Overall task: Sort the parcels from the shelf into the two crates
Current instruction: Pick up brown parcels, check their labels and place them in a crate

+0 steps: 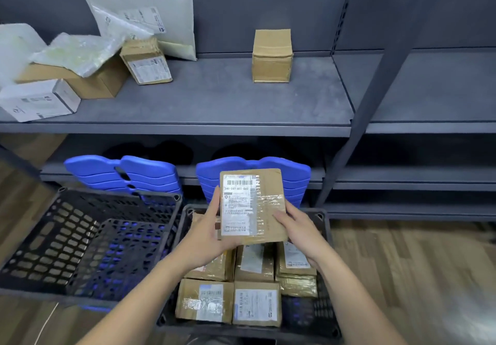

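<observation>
Your left hand [205,230], right hand [296,226] each clasp flat brown labelled cardboard parcel [264,202] above black perforated crate [320,215]; brown boxes [205,303] inside, blue plastic panels [295,172] behind

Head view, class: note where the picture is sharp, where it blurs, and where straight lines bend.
Head view: the parcel label reads sharp, its tape glints; the floor at right and the left crate smear with blur; the shelf post leans from wide-angle distortion.
</observation>
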`<state>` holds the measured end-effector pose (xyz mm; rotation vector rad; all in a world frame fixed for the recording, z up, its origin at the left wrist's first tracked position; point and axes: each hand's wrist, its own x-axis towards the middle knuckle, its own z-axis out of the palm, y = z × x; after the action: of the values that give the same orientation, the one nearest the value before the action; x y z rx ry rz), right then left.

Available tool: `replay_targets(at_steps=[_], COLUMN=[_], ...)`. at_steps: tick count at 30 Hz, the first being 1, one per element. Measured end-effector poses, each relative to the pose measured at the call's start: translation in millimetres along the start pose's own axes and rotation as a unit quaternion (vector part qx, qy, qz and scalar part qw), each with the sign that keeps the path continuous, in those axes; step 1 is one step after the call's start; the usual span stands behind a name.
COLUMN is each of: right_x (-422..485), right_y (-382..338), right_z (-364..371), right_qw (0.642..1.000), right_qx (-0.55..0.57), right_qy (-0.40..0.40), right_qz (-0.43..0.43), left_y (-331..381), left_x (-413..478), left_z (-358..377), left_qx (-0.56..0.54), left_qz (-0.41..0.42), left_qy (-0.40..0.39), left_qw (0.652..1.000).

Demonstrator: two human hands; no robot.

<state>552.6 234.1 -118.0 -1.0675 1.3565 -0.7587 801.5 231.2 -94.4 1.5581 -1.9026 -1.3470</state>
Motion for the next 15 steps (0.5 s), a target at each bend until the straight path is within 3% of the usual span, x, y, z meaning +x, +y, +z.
replay_targets(at_steps=[9,15], right_x=[1,9], right_y=[58,88], right_z=[18,26], right_qw=[0.985,0.961], right_qx=[-0.162,-0.245], right_qy=[-0.030,-0.091], right_qz=[0.060,0.095], left_y=[-76,-106], left_x=[15,25], left_z=[42,65], left_qx=[0.052,0.182], left_qz=[-0.052,-0.057], left_qy=[-0.069,-0.100], left_qw=[0.995,0.976])
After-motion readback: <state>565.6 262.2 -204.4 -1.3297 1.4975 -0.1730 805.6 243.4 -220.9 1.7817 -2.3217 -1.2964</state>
